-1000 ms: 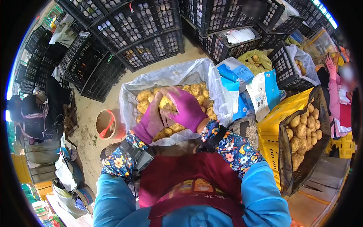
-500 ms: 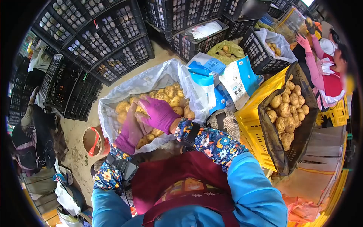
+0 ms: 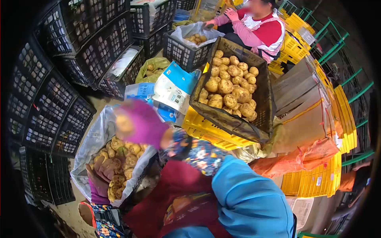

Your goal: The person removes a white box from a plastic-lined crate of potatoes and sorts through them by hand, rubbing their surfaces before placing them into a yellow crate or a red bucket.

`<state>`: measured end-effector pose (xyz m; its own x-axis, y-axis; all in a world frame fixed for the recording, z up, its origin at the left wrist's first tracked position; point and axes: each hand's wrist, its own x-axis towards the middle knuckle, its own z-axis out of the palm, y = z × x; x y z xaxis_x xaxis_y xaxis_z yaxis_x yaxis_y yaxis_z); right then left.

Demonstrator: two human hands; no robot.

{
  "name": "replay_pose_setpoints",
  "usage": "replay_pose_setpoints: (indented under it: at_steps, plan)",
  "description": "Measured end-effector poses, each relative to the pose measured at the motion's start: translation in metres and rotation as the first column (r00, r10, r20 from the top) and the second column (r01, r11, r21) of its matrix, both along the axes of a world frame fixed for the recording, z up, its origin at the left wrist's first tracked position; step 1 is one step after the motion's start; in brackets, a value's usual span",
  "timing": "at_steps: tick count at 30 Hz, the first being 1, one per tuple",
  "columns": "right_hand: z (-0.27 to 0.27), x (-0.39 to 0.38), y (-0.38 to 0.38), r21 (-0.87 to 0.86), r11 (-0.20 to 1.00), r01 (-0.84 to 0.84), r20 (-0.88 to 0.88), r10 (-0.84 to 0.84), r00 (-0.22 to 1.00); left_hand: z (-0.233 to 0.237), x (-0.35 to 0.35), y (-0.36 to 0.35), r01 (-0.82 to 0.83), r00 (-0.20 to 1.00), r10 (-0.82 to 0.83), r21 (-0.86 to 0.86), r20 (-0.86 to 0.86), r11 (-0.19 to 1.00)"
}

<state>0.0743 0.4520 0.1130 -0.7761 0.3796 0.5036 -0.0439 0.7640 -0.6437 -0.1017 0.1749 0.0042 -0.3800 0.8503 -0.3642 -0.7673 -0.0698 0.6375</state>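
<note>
Potatoes (image 3: 131,160) fill a crate lined with a white plastic bag (image 3: 85,152) at the lower left. Low in this crate, my left hand (image 3: 101,178), in a purple glove with a dirty palm, rests against the potatoes with its fingers apart. My right hand (image 3: 143,123), also gloved in purple, is raised above the crate's far side and blurred by motion. A single potato (image 3: 124,124) is held at its fingertips. To the right, a yellow crate (image 3: 210,133) with a dark liner holds a heap of potatoes (image 3: 232,87).
Black crates (image 3: 51,107) are stacked at the left. Blue and white printed bags (image 3: 172,89) lie between the two potato crates. At the top, a person in pink sleeves (image 3: 254,29) sits beside another lined crate (image 3: 186,51). Yellow crates (image 3: 317,176) and an orange sack (image 3: 297,158) are at the right.
The view has swung to the right. My right hand has risen away from the potatoes and now shows a potato in it. My hands have moved apart.
</note>
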Motion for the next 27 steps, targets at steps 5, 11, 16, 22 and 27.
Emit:
replay_pose_setpoints:
  at_steps: [5, 11, 16, 22, 27]
  plan:
    - [0.036, 0.167, 0.107, 0.464, 0.644, 0.608, 0.216, -0.748, 0.628, -0.002, 0.005, -0.008, -0.236, 0.971, 0.223, -0.187, -0.088, 0.954]
    - [0.006, 0.111, 0.107, 0.24, 0.924, 0.297, 0.161, -0.34, 0.927, -0.057, -0.026, -0.048, -0.31, 0.924, 0.204, -0.322, -0.323, 0.895]
    - [-0.028, -0.045, 0.01, 0.13, 0.963, -0.235, 0.038, 0.232, 0.972, -0.168, -0.088, -0.041, -0.444, 0.729, -0.15, -0.628, -0.668, 0.639]
    - [-0.128, -0.097, -0.025, -0.137, 0.941, -0.308, 0.306, 0.336, 0.891, -0.179, -0.093, 0.031, -0.668, 0.161, -0.906, -0.719, -0.391, 0.192]
    - [-0.129, -0.096, -0.021, -0.109, 0.956, -0.272, 0.448, 0.291, 0.845, -0.16, -0.119, 0.035, -0.411, 0.221, -0.876, -0.856, -0.429, 0.315]
